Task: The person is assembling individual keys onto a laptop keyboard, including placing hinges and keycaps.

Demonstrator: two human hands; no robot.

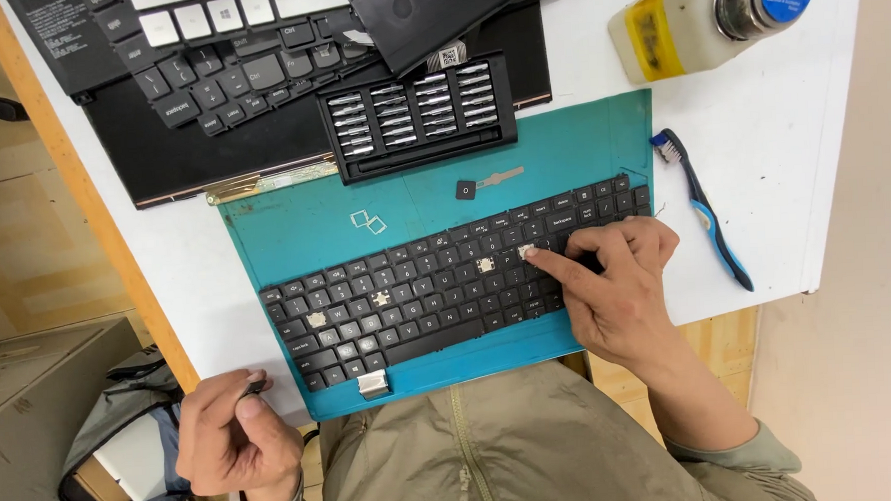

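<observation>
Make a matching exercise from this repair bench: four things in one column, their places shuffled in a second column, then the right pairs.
Things:
1. toothbrush
2. bit set
3. loose keycap
4. right hand

Places:
A. on the teal mat, above the keyboard
B. index fingertip on an open key spot of the keyboard
C. on the white table, right of the mat
D. in a black tray across the mat's top edge

Pairs: 1-C, 2-D, 3-A, 4-B
</observation>
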